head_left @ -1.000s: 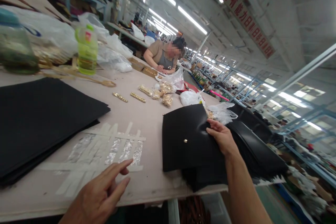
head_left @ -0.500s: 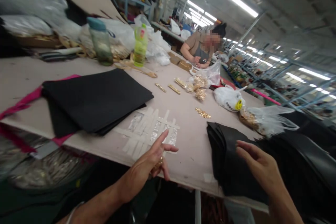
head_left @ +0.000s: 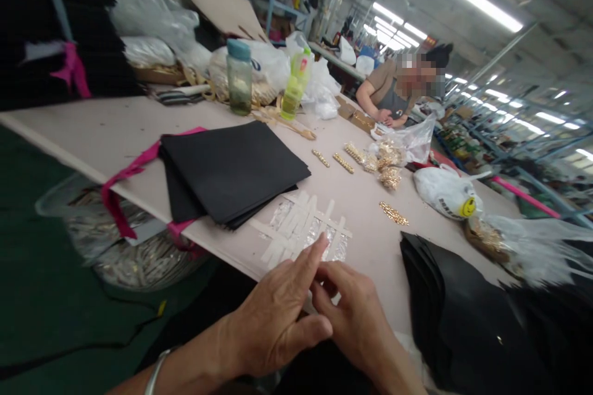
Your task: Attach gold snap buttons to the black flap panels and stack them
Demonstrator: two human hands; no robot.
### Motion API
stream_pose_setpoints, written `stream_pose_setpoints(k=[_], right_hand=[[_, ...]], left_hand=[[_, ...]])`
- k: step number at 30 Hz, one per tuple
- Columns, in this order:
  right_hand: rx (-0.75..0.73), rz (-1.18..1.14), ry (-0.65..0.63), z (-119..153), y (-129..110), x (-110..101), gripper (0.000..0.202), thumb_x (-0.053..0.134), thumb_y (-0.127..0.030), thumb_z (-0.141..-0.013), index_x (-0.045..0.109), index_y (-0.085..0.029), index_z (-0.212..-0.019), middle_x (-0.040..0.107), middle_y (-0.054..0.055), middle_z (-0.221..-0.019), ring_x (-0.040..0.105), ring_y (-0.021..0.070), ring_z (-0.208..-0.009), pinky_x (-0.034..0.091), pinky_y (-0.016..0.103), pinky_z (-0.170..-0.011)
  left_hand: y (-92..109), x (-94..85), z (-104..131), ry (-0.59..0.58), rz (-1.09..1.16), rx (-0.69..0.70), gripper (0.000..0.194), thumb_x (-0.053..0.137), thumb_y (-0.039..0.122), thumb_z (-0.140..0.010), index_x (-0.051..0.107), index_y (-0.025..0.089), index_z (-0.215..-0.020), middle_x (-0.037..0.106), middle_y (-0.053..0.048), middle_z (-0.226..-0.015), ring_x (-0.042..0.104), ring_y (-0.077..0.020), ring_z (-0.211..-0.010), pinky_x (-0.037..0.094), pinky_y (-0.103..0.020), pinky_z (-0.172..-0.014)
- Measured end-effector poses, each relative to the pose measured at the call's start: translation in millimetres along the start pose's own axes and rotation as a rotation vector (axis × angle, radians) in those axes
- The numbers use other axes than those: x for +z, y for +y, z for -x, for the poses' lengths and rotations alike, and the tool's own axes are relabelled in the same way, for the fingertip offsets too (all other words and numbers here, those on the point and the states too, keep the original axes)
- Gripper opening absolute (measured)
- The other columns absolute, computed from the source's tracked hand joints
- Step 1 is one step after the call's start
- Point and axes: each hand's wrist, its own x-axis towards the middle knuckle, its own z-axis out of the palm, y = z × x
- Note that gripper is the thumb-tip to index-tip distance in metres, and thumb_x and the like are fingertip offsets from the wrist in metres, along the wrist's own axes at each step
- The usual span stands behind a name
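My left hand (head_left: 285,311) is over the table's front edge, index finger and thumb stretched out, the other fingers hidden. Half a second ago those fingers were curled round small gold-coloured metal pieces. Against its palm side, the bent fingers of my right hand (head_left: 354,305) are pinched together; what they grip is hidden. Just beyond both hands is a patch of pale tape strips and clear film (head_left: 301,225) stuck on the table. Black sheets (head_left: 236,166) lie stacked to the left, and black leather-like pieces (head_left: 467,308) to the right. A few gold-coloured pieces (head_left: 393,213) lie farther out.
Gold strips (head_left: 343,163) and bagged gold parts (head_left: 390,178) sit mid-table. Behind are a blue-lidded bottle (head_left: 239,77) and a yellow-green bottle (head_left: 295,86). White plastic bags (head_left: 440,190) stand right. A person (head_left: 393,89) works across the table; a full clear bag (head_left: 139,253) sits below.
My right hand has left the black pieces on the right and come across to meet my left hand. The view has swung left, showing more of the table's left end.
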Motion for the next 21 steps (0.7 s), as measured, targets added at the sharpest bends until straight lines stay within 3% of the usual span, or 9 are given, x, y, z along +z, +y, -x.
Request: stream_pose_setpoints(k=[3, 6, 10, 14, 21], right_hand=[[0.095, -0.166, 0.019, -9, 3, 9, 0.018, 0.056, -0.015, -0.085, 0.072, -0.02, -0.092, 0.07, 0.001, -0.08, 0.061, 0.015, -0.069, 0.047, 0.024, -0.066], [0.201, -0.383, -0.027, -17, 5, 15, 0.022, 0.06, -0.017, -0.083, 0.075, -0.021, -0.099, 0.074, 0.001, -0.088, 0.066, 0.017, -0.077, 0.05, 0.025, -0.073], [0.262, -0.537, -0.069, -25, 6, 19, 0.021, 0.065, -0.019, -0.08, 0.077, -0.02, -0.098, 0.075, 0.002, -0.091, 0.067, 0.0186, -0.083, 0.051, 0.026, -0.075], [0.255, -0.529, -0.024, -30, 5, 24, 0.014, 0.067, -0.02, -0.078, 0.076, -0.019, -0.089, 0.075, 0.003, -0.087, 0.068, 0.019, -0.081, 0.052, 0.028, -0.077], [0.277, -0.517, 0.007, -40, 11, 29, 0.014, 0.069, -0.027, -0.079, 0.075, -0.019, -0.087, 0.073, 0.003, -0.081, 0.066, 0.0181, -0.075, 0.051, 0.028, -0.072]], left_hand=[[-5, 2.0, 6, 0.028, -0.188, 0.027, 0.078, 0.042, 0.027, -0.097, -0.01, 0.02, -0.154, 0.017, -0.017, -0.161, 0.024, -0.0272, -0.147, 0.032, -0.053, -0.116], [-13, 2.0, 10, 0.019, -0.172, -0.032, 0.084, 0.038, 0.005, -0.087, -0.012, 0.016, -0.153, 0.017, -0.018, -0.161, 0.022, -0.0234, -0.148, 0.032, -0.051, -0.117], [-27, 2.4, 10, 0.063, -0.13, -0.039, 0.078, 0.031, 0.002, -0.089, -0.012, 0.017, -0.153, 0.025, -0.019, -0.158, 0.03, -0.0213, -0.145, 0.039, -0.048, -0.114], [-37, 4.4, 7, 0.15, -0.137, -0.025, 0.074, 0.029, 0.004, -0.093, -0.009, 0.019, -0.154, 0.035, -0.019, -0.153, 0.041, -0.0207, -0.139, 0.045, -0.044, -0.11], [-44, -1.2, 1, 0.173, -0.024, -0.24, 0.073, 0.033, 0.011, -0.097, -0.011, 0.027, -0.153, 0.056, -0.01, -0.14, 0.057, -0.0151, -0.124, 0.05, -0.036, -0.104]])
